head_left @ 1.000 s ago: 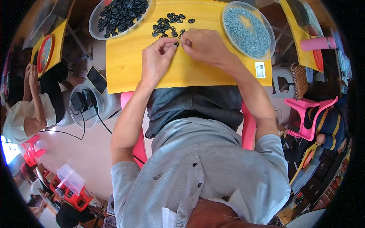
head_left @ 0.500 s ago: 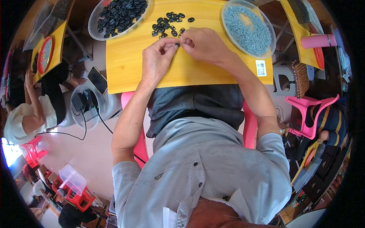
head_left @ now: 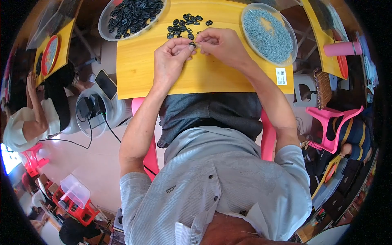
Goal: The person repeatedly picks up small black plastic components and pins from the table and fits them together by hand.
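Both hands meet over the yellow table (head_left: 134,77), fingertips pinched together on one small black piece (head_left: 192,44) — left hand (head_left: 170,61) and right hand (head_left: 220,45) each gripping it from its own side. Too small to tell whether anything grey is being fitted to it.

Just beyond the fingers lies a loose cluster of black oval pieces (head_left: 184,25) on the bare wood, only a handful. Far left corner: a clear dish heaped with black pieces (head_left: 131,14). Far right: a second clear dish full of small grey-blue bits (head_left: 267,33).

Judged from the lie of things — work looks early. The big dish is well filled, the grey-blue supply barely dented, and no separate heap of finished pieces shows, unless the small cluster is it. One piece in hand; most remain.
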`<state>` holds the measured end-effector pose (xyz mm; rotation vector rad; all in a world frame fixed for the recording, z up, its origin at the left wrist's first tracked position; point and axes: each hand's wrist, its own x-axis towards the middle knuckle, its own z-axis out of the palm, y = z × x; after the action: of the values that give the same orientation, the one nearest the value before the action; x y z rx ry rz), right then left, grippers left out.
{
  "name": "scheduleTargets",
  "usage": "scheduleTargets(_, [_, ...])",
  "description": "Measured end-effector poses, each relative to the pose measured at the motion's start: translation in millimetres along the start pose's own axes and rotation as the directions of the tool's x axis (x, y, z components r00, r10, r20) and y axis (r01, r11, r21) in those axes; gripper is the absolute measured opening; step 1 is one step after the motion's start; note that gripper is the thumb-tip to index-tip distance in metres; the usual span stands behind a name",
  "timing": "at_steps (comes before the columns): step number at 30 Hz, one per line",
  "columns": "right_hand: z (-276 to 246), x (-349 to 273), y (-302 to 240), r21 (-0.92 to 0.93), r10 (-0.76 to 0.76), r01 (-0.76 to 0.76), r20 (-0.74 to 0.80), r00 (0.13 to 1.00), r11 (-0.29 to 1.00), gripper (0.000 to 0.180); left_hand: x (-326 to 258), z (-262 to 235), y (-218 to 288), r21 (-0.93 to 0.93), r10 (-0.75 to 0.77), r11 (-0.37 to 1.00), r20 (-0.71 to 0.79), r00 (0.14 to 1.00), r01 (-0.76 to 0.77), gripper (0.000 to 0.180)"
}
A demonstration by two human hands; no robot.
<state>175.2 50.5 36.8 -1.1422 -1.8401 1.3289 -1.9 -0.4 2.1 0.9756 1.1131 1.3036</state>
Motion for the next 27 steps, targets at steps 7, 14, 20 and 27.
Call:
scheduleTargets(7, [4.3, 1.4, 3.2, -0.197, -0.14, 0.135, -0.015, 0.99, 0.971, 0.02, 0.0, 0.2, -1.7, -0.051, 0.002, 0.999, -0.014, 1.0, -0.003, 0.014])
scheduleTargets(14, [11.8, -4.6, 2.6, -0.203, -0.121, 0.113, -0.03, 0.992, 0.973, 0.016, -0.3, 0.7, -7.1, 0.045, 0.025, 0.999, -0.026, 0.999, -0.024, 0.015])
scheduleTargets(20, [8.2, -0.6, -0.6, -0.081, -0.036, 0.03, -0.075, 0.997, 0.996, 0.016, 1.4, -1.6, 0.3, 0.017, 0.07, 0.997, -0.061, 0.996, -0.069, 0.016])
scheduleTargets(27, [-13.4, 27.9, -1.1, -0.577, -0.274, 0.166, -0.106, 0.956, 0.8, 0.016, 8.8, -17.4, 10.6, -0.194, 0.002, 0.98, -0.2, 0.98, -0.042, 0.02])
